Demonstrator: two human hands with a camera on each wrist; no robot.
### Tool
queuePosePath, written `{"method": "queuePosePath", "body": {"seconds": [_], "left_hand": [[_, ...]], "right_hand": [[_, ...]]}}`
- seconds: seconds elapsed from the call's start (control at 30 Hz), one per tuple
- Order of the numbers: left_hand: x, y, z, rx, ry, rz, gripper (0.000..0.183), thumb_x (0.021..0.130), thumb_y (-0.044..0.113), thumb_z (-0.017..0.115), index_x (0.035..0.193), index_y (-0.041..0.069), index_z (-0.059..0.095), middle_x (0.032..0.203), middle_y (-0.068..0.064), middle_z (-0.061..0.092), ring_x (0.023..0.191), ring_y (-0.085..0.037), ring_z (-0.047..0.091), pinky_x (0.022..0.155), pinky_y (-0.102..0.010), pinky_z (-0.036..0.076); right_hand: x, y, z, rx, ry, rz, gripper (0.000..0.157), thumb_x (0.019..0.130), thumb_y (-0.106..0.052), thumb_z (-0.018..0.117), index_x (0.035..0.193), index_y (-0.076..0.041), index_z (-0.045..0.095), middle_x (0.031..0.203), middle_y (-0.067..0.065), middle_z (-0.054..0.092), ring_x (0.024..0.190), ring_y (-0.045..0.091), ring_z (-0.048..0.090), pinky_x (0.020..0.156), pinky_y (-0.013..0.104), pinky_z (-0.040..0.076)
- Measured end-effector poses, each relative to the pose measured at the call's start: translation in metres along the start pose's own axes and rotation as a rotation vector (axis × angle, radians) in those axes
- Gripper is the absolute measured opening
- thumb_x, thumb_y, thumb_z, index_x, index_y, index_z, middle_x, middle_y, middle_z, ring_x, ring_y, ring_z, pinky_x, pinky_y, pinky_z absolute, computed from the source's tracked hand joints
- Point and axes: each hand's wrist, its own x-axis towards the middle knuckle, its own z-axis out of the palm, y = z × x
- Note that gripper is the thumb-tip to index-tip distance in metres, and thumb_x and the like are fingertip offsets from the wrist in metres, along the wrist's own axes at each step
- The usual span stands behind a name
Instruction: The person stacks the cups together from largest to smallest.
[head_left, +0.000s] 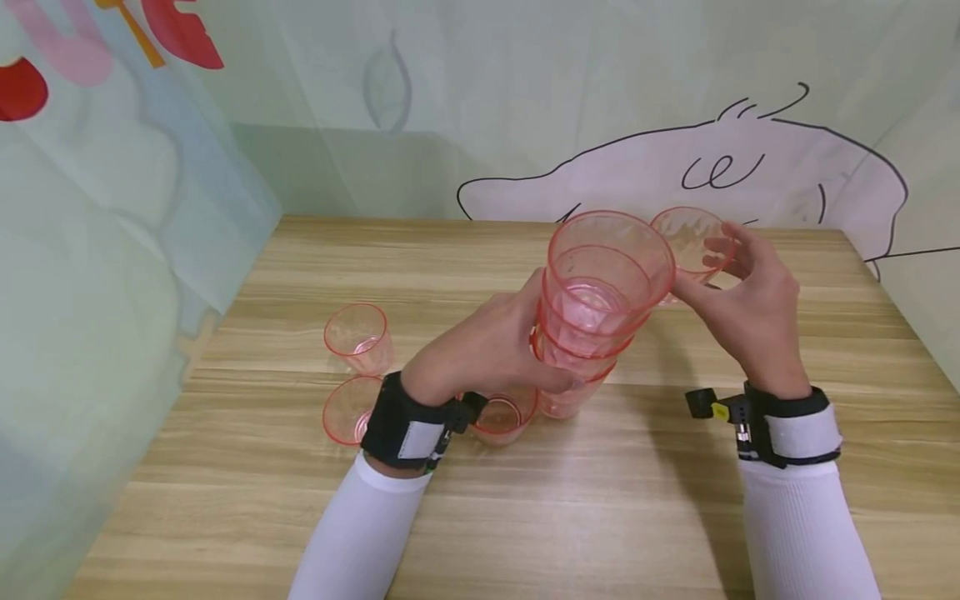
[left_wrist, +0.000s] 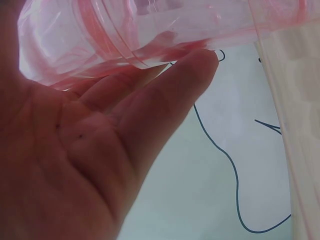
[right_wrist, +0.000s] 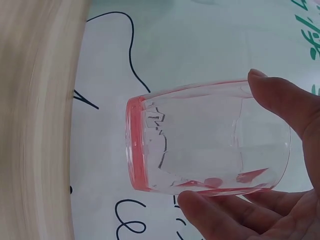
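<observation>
My left hand [head_left: 491, 346] grips a leaning stack of clear pink-rimmed plastic cups [head_left: 581, 333], several nested one in another, above the table. In the left wrist view its fingers [left_wrist: 165, 100] lie along the side of the cup stack [left_wrist: 135, 30]. To the right, my right hand [head_left: 761, 304] holds a single cup [head_left: 686, 237] of the same kind beside the stack's top rim. Seen from the right wrist, the thumb and fingers clasp that cup [right_wrist: 200, 140] from two sides, and nothing shows inside it.
On the wood-grain table [head_left: 600, 517] two more cups stand at the left, a far one [head_left: 367, 354] and a nearer one [head_left: 347, 412] partly behind my left wrist. Another cup [head_left: 502, 421] sits below my left hand. Behind the table hangs a printed backdrop [head_left: 450, 167].
</observation>
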Motion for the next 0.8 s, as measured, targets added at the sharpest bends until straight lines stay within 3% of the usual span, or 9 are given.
{"method": "queuePosePath", "body": {"seconds": [0.8], "left_hand": [[0.000, 0.000, 0.000, -0.007, 0.009, -0.012, 0.085, 0.068, 0.032, 0.090, 0.136, 0.019, 0.040, 0.112, 0.005, 0.065, 0.095, -0.010, 0.063, 0.087, -0.030, 0.051]], "right_hand": [[-0.010, -0.020, -0.010, 0.133, 0.079, -0.112, 0.075, 0.076, -0.018, 0.090, 0.143, -0.017, 0.055, 0.123, 0.008, 0.067, 0.103, 0.012, 0.062, 0.074, 0.011, 0.051]]}}
